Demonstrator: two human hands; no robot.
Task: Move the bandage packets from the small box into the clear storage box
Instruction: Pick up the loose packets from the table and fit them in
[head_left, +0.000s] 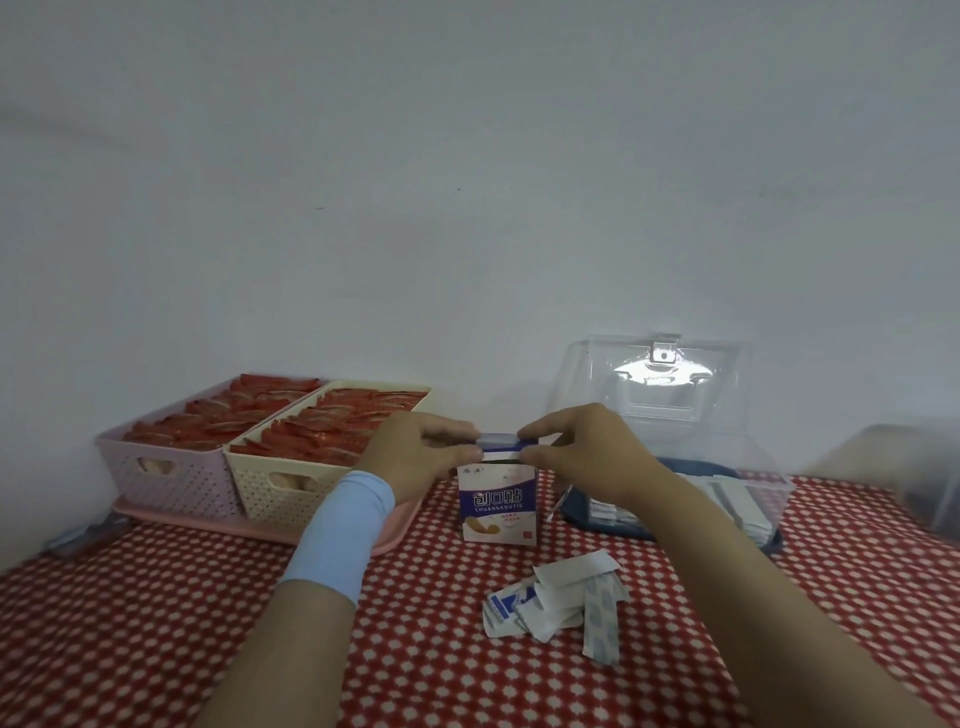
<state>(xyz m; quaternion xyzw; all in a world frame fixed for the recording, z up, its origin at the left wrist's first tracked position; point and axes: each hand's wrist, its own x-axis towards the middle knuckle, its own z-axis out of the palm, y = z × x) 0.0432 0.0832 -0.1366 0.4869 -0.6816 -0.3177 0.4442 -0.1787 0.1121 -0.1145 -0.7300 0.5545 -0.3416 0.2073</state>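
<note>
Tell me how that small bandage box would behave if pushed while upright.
The small bandage box stands tall and narrow on the checked tablecloth, so it would probably tip easily. It looks like thin cardboard, likely light and crushable. With left hand and right hand pinching its top flap, it seems steadied.

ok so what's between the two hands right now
In the head view, the top flap of the small box lies between the left hand and the right hand; each hand pinches one end of it.

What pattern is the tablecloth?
The tablecloth is red with regular small white dots, shown best in the head view.
</note>
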